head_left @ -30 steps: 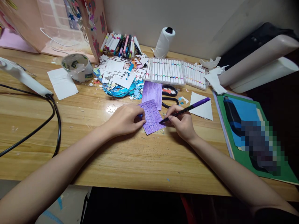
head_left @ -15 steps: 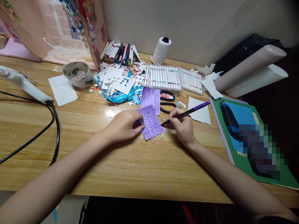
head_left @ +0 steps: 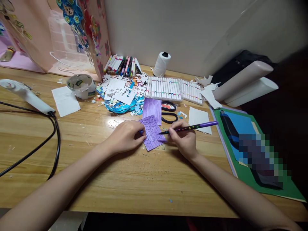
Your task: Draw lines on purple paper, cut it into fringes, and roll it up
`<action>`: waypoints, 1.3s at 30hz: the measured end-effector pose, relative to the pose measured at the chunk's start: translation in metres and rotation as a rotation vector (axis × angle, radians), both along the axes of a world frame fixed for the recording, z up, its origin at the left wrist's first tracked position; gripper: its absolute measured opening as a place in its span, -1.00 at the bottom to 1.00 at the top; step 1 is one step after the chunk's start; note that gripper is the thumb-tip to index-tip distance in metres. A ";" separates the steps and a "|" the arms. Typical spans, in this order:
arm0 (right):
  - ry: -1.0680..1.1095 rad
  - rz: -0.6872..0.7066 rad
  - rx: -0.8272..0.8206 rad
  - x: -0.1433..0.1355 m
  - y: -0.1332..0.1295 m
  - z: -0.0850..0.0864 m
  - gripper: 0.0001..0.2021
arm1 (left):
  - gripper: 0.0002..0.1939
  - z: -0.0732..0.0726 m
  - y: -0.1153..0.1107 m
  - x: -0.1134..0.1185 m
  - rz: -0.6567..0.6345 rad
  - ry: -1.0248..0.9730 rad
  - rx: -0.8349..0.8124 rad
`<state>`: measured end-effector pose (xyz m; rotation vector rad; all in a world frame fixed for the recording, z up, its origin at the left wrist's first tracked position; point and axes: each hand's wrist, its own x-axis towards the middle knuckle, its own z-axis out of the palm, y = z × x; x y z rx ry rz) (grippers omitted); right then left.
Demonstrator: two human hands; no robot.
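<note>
A small purple card (head_left: 151,133) with dark wavy lines across it lies tilted on the wooden table. My left hand (head_left: 128,134) pinches its left edge, with a bit of something blue showing between the fingers. My right hand (head_left: 184,139) grips a thin black pen with coloured spots and a purple end (head_left: 207,124); its tip is over the right part of the card. Just behind lies a second purple sheet (head_left: 154,107), without wavy lines. Black-handled scissors (head_left: 169,117) rest beside that sheet, their blades hidden.
Paper scraps (head_left: 120,93), loose markers (head_left: 122,65) and a marker case (head_left: 165,88) lie behind. Tape (head_left: 81,86), a white device (head_left: 29,96) and black cables are at left. A thread cone (head_left: 162,64) stands behind; green folders (head_left: 264,179) lie at right.
The pen tip has moved left from the card's right edge onto its lined surface, and the pen lies flatter. My left hand keeps its hold. The whole view has shifted slightly.
</note>
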<state>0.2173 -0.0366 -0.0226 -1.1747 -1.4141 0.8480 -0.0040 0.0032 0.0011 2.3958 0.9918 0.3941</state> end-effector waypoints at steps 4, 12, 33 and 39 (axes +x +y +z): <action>-0.026 0.219 -0.138 -0.010 -0.012 0.003 -0.77 | -0.89 -0.001 0.000 0.000 -0.004 -0.009 0.031; -0.137 0.349 -0.193 -0.012 -0.014 0.003 -0.71 | -0.90 -0.002 0.000 0.000 0.003 -0.003 0.020; -0.286 0.219 -0.145 -0.010 -0.014 0.002 -0.70 | -0.89 -0.003 0.000 0.000 0.008 0.002 0.004; -0.267 0.176 -0.132 -0.009 -0.012 0.003 -0.69 | -0.90 -0.003 0.000 0.000 0.010 -0.003 0.000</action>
